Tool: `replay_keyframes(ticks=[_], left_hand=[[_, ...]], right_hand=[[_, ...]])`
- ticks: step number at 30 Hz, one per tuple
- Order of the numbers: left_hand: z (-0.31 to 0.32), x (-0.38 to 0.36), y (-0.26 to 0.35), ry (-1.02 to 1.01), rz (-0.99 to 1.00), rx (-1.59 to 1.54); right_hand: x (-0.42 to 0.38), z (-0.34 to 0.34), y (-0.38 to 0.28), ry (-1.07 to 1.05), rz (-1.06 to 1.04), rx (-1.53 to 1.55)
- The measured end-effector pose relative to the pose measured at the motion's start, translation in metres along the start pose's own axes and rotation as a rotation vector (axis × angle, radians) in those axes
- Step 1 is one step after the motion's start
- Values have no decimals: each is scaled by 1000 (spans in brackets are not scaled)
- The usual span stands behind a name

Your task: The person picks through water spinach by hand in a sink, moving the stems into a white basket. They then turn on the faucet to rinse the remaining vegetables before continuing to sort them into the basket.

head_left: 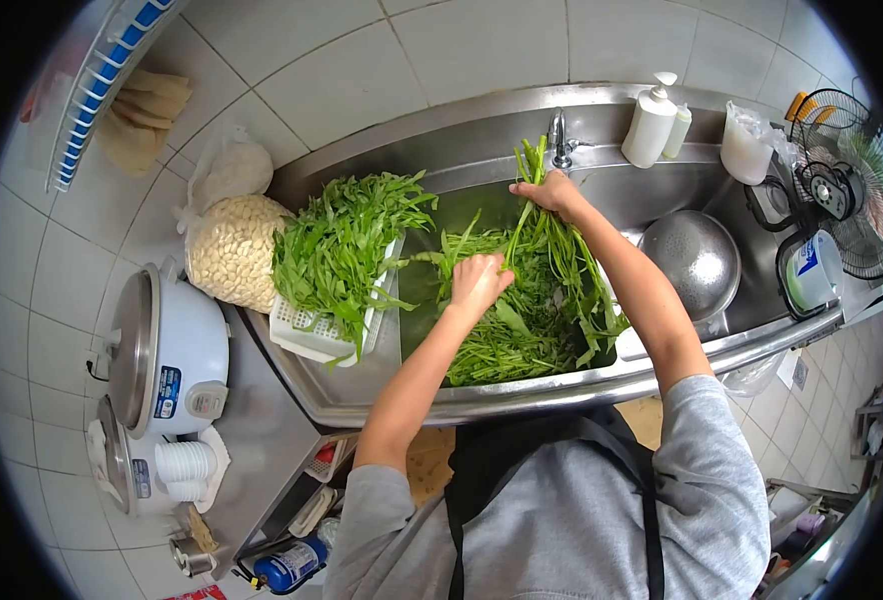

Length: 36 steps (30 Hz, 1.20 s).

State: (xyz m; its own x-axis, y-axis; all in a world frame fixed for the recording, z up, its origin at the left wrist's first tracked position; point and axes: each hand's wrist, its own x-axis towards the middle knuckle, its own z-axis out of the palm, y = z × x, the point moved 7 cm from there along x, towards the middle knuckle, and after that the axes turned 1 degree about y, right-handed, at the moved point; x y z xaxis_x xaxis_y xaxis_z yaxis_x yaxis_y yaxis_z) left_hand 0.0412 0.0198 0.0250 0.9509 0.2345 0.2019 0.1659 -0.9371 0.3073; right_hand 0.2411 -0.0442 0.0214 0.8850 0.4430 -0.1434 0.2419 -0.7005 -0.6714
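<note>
My right hand is wrapped round a bunch of long-stemmed leafy greens, lifted over the sink basin near the tap. The stem ends stick up above the fist and the leaves hang down. Lower and to the left, my left hand is closed on some stems of the same greens, its fingertips partly hidden. Beneath both hands, more greens lie in water in the steel sink. Left of the basin, a white perforated basket carries a heap of leafy greens.
The tap stands behind my right hand. An upturned metal bowl sits to the right, with a pump bottle and a fan beyond. On the left are a bag of pale pieces and a rice cooker.
</note>
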Motion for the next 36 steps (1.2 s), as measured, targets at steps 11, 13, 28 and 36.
replay_keyframes(ticks=[11,13,28,36], left_hand=[[16,-55,-79,-425,-421,-210],[16,-49,-83,-305,-318,-274],[-11,3,-19,-63,-142,-693],[-1,-4,-18,-380,-338,-1037]], right_hand=[[-20,-8,12,-354,-15,467],[-27,-9,8,-382,-10,450],[-52,7,-20,-417,-47,557],[-52,9,-29,-457,-1,520]])
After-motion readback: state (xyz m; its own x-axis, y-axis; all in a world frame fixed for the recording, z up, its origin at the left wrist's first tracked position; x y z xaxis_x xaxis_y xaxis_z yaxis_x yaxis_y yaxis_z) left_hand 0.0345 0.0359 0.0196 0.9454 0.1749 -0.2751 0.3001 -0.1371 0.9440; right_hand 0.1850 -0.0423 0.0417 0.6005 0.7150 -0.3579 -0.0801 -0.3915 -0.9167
